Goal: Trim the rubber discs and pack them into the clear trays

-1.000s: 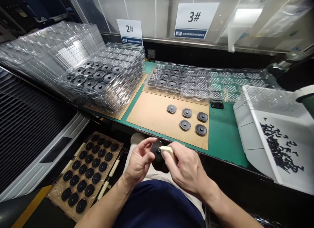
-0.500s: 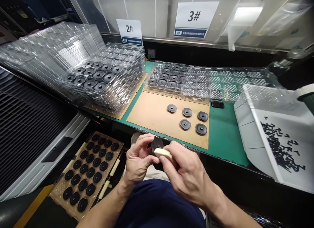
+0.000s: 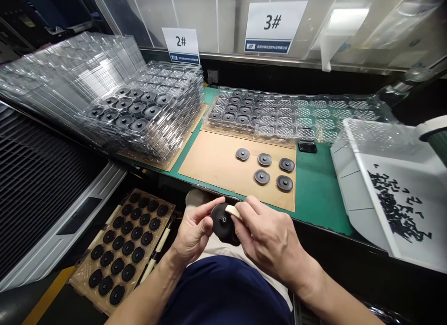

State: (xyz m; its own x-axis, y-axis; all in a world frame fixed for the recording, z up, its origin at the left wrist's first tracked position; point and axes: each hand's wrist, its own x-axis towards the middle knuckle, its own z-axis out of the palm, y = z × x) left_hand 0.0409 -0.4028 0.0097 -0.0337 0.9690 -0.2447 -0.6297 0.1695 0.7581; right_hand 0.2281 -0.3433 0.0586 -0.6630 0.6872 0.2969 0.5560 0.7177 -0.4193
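A round black disc (image 3: 221, 229) with a small hub in its middle is held between the fingers and thumb of my left hand (image 3: 191, 234). My right hand (image 3: 272, 239) is closed on a cream-coloured flat piece (image 3: 233, 211), whose tip lies over the disc's upper right edge. Its kind cannot be made out, and its other end is hidden in the fingers. Beyond my hands, several similar black discs (image 3: 261, 176) lie on a brown cardboard sheet (image 3: 206, 152) on the green bench top.
Stacked clear trays (image 3: 174, 125) with discs stand at the left; more clear trays (image 3: 279, 120) lie along the back. A white bin (image 3: 340, 162) at the right holds small black scraps. Low on the left sits a brown tray (image 3: 87, 280) of discs. A dark phone-like slab (image 3: 307, 147) lies by the trays.
The black disc has turned so that its hub side faces up toward me. The cream piece has shifted onto the disc's upper edge, and my left fingers have straightened.
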